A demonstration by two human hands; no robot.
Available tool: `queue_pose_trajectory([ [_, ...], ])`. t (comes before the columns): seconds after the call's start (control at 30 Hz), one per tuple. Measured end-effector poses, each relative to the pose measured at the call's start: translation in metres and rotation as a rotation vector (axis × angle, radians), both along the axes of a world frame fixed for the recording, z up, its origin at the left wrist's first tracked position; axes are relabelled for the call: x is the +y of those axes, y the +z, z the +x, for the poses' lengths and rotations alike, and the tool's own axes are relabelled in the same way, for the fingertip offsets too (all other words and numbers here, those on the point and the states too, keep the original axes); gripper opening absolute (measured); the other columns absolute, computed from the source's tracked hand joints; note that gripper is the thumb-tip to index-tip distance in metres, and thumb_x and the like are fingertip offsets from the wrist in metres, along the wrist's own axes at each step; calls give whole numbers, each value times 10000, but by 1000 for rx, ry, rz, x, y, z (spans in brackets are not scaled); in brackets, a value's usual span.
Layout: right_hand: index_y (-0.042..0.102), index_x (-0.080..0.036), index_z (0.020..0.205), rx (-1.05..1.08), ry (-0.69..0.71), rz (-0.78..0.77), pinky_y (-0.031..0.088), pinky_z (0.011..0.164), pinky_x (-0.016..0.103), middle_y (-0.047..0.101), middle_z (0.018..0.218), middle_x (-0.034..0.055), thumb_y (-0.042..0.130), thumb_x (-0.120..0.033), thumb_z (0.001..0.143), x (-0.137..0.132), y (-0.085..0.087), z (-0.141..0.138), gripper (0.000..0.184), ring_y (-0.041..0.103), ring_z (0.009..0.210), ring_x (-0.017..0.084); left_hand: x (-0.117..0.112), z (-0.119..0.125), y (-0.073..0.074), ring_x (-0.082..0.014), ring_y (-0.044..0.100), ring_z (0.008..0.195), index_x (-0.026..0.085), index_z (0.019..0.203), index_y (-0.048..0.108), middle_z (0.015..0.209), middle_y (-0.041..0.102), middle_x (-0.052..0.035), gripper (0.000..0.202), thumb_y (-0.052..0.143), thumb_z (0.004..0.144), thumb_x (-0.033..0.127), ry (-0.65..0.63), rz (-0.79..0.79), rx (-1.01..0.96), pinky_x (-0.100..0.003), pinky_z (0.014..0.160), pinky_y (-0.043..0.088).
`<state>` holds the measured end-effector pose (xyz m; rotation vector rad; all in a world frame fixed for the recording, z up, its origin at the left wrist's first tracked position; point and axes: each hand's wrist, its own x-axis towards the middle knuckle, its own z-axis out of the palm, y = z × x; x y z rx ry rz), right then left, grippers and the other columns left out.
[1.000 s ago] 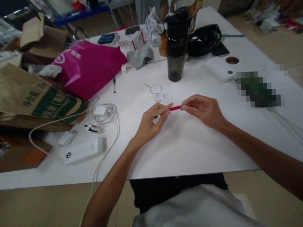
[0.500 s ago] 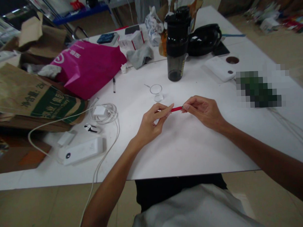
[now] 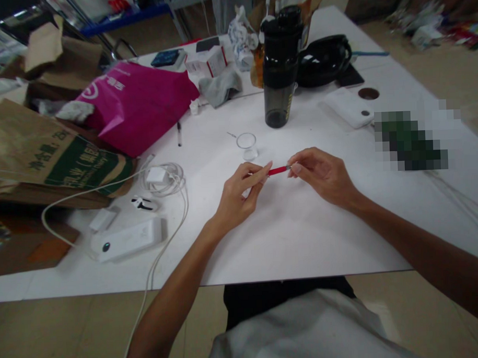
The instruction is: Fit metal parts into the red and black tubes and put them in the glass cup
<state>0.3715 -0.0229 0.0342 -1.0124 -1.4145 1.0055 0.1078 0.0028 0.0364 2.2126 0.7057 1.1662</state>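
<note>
Both forearms reach in over the white table (image 3: 288,245), wrists bent, hands meeting mid-table. Right hand (image 3: 324,178) pinches a slim red tube (image 3: 278,170) between thumb and forefinger; left hand (image 3: 237,194) curled at its other end, grip unclear. Kraft sack (image 3: 21,129) shows green-panelled Chinese print, unreadable.

Your pen (image 3: 279,171): glossy red plastic. Your table (image 3: 304,239): smooth matt white. Bottle (image 3: 278,107): smoky see-through plastic. Cup (image 3: 246,146): clear plastic. Bag (image 3: 136,107): glossy magenta plastic. Sack (image 3: 42,144): rough brown paper. Your shirt (image 3: 307,333): white cloth.
</note>
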Motion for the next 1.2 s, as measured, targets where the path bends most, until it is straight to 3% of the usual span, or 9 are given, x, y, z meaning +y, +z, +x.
queue_pose_trajectory([
  [0.13, 841, -317, 1034, -47, 24, 27, 709, 903, 454, 824, 1016, 41, 874, -603, 1024, 0, -1, 2, 288, 804, 935, 253, 0, 0, 1, -185, 704, 1068, 342, 1640, 707, 1180, 774, -91, 507, 641, 1172, 161, -7, 10, -14, -343, 908, 592],
  [0.27, 815, -296, 914, -153, -1, 12, 686, 894, 426, 808, 909, 42, 744, -624, 1113, -1, -1, 4, 390, 780, 888, 230, -1, 1, 1, -187, 700, 1068, 353, 1638, 709, 1181, 768, -91, 516, 650, 1165, 155, -20, 31, -15, -337, 888, 582],
  [0.43, 835, -325, 1147, -76, 24, 54, 688, 898, 429, 837, 1080, 36, 871, -552, 1042, -1, -3, 4, 253, 818, 964, 242, 1, 0, 0, -185, 705, 1065, 339, 1642, 706, 1174, 776, -90, 505, 642, 1173, 162, -24, 21, -7, -335, 896, 587],
  [0.7, 805, -273, 898, -273, -16, 61, 606, 808, 394, 812, 881, 28, 779, -635, 1089, 2, -4, 9, 411, 752, 835, 214, -1, 1, -1, -185, 735, 1052, 343, 1611, 732, 1139, 816, -77, 485, 671, 1164, 166, -6, 65, 15, -352, 923, 617],
  [0.8, 817, -281, 998, -212, 8, 73, 630, 806, 396, 828, 925, 26, 787, -605, 1091, 1, -4, 8, 339, 791, 846, 217, -2, 2, 0, -177, 767, 1037, 342, 1556, 777, 1149, 841, -72, 435, 687, 1161, 184, 7, 20, -10, -334, 905, 630],
  [0.9, 843, -297, 1133, -193, -3, 166, 661, 823, 420, 859, 1020, 39, 851, -537, 1058, 0, -1, 7, 252, 829, 889, 241, -1, 2, 2, -173, 789, 991, 340, 1467, 836, 1122, 865, -63, 343, 715, 1159, 248, 35, -71, -41, -321, 868, 633],
  [1.03, 868, -308, 1113, -263, -23, 335, 637, 778, 405, 872, 1001, 42, 836, -427, 1082, 1, 3, 7, 127, 817, 862, 232, -3, 3, 5, -174, 791, 936, 342, 1394, 876, 1054, 877, -51, 280, 749, 1148, 301, 45, -174, -71, -314, 800, 603],
  [1.2, 860, -299, 1075, -292, -57, 366, 629, 773, 365, 874, 958, 23, 818, -406, 1096, 0, 3, 8, 116, 807, 810, 206, -6, 6, 5, -175, 796, 953, 361, 1392, 879, 1070, 871, -51, 309, 755, 1135, 242, 66, -121, -81, -321, 844, 632],
])
